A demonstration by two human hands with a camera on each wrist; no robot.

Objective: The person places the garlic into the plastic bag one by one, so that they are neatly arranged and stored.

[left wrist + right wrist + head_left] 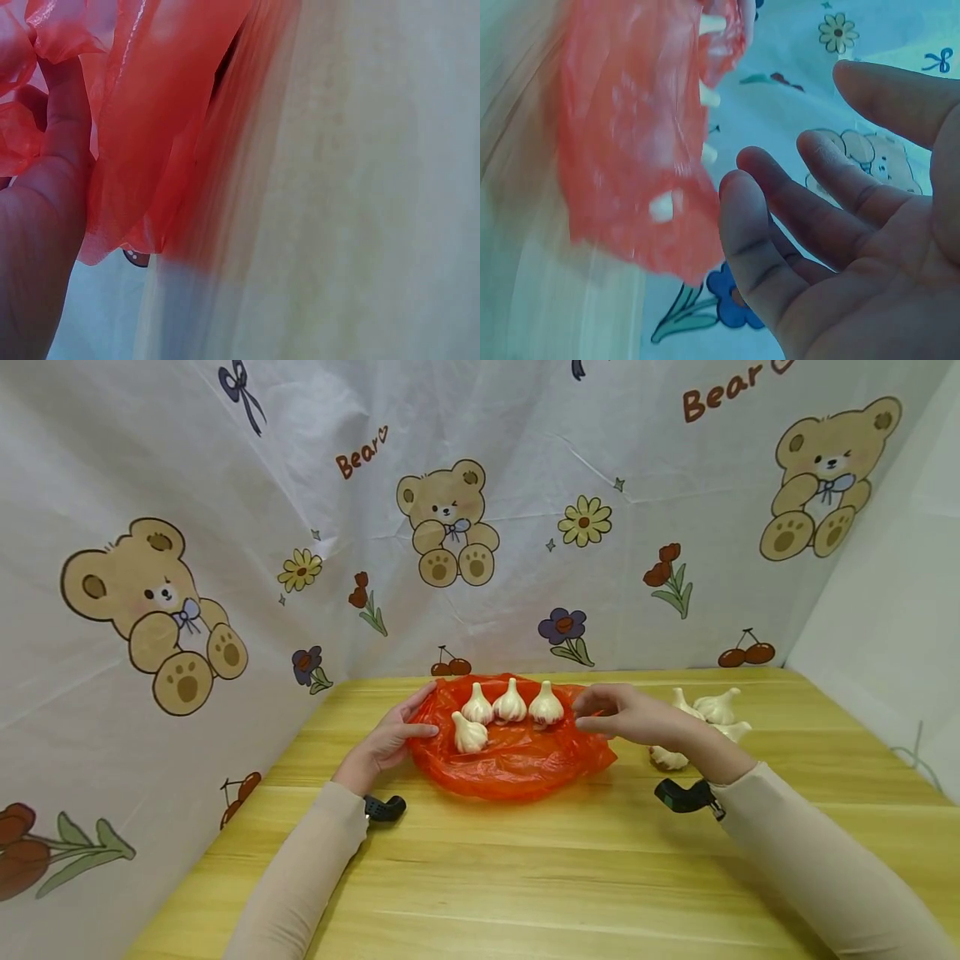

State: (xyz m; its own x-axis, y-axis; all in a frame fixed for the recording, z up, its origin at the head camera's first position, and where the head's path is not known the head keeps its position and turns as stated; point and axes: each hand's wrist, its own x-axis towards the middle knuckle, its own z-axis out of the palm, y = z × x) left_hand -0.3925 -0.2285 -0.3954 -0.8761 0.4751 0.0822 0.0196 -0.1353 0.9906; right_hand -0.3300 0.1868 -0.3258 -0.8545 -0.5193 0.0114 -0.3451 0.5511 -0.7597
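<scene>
Red bag [498, 774] lies on bench [480, 885], four garlic bulbs [511, 703] inside. Left grip [390, 737] holds its left rim; right grip [632, 716], relaxed and unladen, near its right edge. Further bulbs [718, 707] right of bag.

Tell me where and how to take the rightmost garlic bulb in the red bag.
Probably best to pinch the bulb by its neck, from above: it stands upright, narrow neck pointing up, wide body low in the red bag. The right grip is nearest.
</scene>
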